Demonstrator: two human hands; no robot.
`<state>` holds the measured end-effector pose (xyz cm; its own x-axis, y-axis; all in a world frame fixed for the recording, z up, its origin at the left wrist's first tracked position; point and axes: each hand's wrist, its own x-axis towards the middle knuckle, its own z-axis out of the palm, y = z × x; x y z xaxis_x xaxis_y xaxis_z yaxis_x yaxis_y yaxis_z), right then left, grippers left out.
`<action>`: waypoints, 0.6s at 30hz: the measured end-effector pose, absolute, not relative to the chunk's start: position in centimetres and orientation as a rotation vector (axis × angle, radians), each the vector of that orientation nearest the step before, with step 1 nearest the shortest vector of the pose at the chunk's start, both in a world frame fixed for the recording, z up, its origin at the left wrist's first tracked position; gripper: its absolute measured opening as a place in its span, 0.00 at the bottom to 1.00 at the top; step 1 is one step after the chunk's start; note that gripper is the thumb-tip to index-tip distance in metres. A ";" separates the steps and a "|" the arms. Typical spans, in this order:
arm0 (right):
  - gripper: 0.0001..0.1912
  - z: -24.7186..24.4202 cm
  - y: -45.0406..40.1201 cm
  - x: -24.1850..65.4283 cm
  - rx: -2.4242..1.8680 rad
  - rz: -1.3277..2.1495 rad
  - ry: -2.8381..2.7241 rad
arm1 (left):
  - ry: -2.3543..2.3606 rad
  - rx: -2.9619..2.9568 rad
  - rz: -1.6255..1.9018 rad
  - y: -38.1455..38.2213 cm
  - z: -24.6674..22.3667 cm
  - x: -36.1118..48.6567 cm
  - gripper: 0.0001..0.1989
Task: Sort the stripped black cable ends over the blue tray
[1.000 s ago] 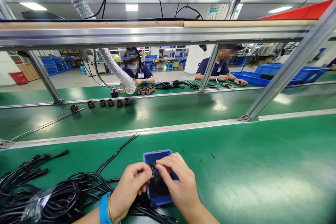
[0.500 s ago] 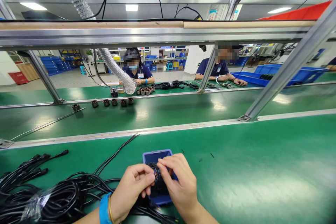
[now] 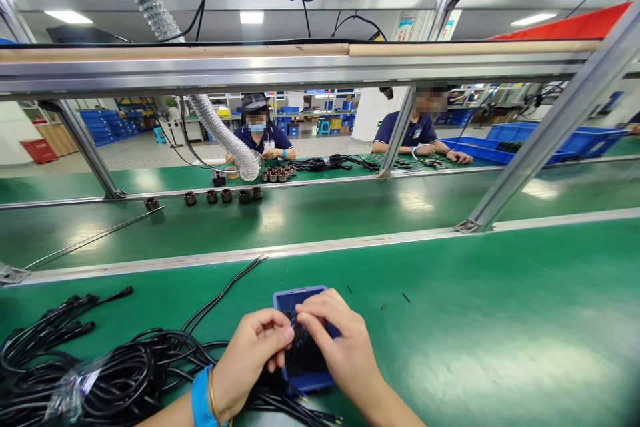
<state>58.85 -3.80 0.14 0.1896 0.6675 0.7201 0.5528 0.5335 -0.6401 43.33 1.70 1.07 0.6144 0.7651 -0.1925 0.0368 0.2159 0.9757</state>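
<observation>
Both of my hands meet above a small blue bin [image 3: 300,293] on the green worktop. My left hand [image 3: 257,353], with a blue wristband, pinches thumb against forefinger. Thin wires showed at its fingertips a moment ago; now they are mostly hidden. My right hand [image 3: 343,340] has thumb and fingertips drawn together just beside the left ones; whatever is between them is too small to make out. Small black pieces [image 3: 303,357] fill part of the bin. Left of my hands lies a pile of black cables [image 3: 125,373], some running under my left wrist.
Beyond a metal rail, several copper-wound rings [image 3: 227,195] sit on a green conveyor belt [image 3: 325,207]. Slanted metal posts [image 3: 525,140] and a crossbeam [image 3: 300,70] frame the bench. Two people work opposite, near blue trays [image 3: 540,140]. A flexible silver duct [image 3: 220,127] hangs down.
My right fingertips have moved slightly left, closer to my left ones. The coloured wires between them are less visible. The copper-wound rings have shifted right along the belt.
</observation>
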 end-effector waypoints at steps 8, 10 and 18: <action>0.05 0.3 -4.1 59.1 -1.198 0.287 -1.396 | 0.809 1.329 0.518 1.8 1.2 43.4 0.13; 0.06 0.3 -4.1 59.2 -1.208 0.287 -1.441 | 0.808 1.339 0.519 1.8 1.1 43.3 0.13; 0.08 0.8 -4.1 59.8 -1.189 0.243 -1.633 | 0.795 1.337 0.513 2.0 0.4 43.2 0.14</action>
<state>59.78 -4.09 0.77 0.0471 0.7857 0.6168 0.5717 0.4851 -0.6616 43.21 2.02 0.38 0.6440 0.7352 -0.2114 0.1105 0.1840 0.9767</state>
